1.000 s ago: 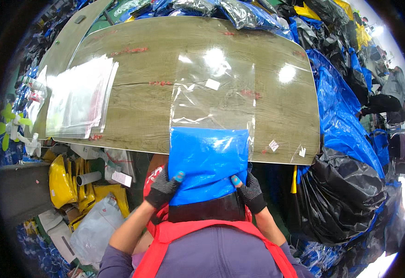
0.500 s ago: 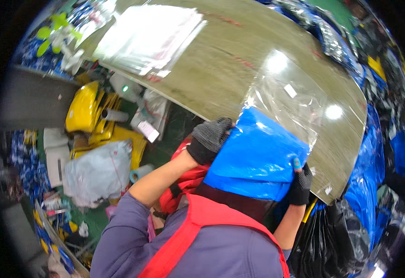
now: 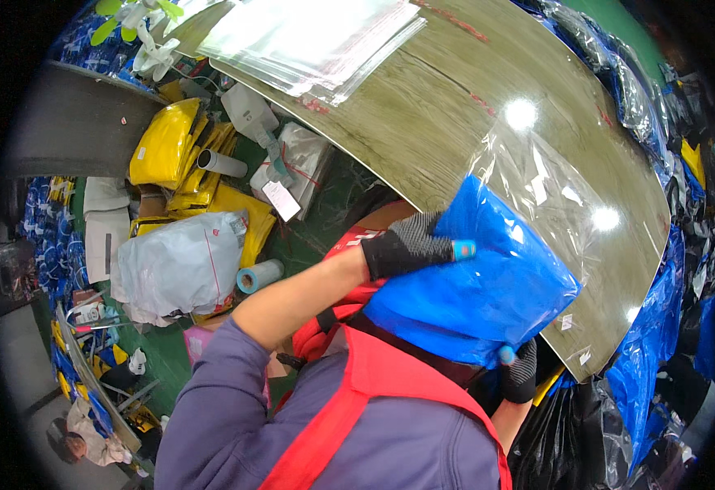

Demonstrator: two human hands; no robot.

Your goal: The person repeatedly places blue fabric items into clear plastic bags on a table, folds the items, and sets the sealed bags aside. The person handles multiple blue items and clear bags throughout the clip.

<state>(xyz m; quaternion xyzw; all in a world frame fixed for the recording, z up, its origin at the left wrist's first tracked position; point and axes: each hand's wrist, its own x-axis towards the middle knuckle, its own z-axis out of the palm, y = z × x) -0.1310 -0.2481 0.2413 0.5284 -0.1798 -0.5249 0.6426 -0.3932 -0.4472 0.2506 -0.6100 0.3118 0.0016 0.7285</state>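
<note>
A folded blue plastic sheet (image 3: 496,278) lies partly over the near edge of the wooden-look table (image 3: 423,131) and partly over my lap. Around its far end shows a clear plastic bag (image 3: 537,171), flat on the tabletop. My left hand (image 3: 411,247), in a dark knit glove with a bare thumb side showing blue at the tip, grips the left side of the blue sheet, thumb on top. My right hand (image 3: 518,369), gloved the same way, holds the sheet's near right corner, its fingers mostly underneath and hidden.
A stack of clear plastic bags (image 3: 317,41) rests at the table's far left. Left of the table are yellow folded packs (image 3: 165,147), a grey-white bundle (image 3: 182,257) and a cardboard-like roll (image 3: 221,163). Black plastic (image 3: 558,425) hangs at the right, beside blue sheeting (image 3: 647,351).
My left hand has shifted from the sheet's far left corner onto its top face. My right hand has come lower and nearer. The blue sheet has turned and bunched, and the view has shifted.
</note>
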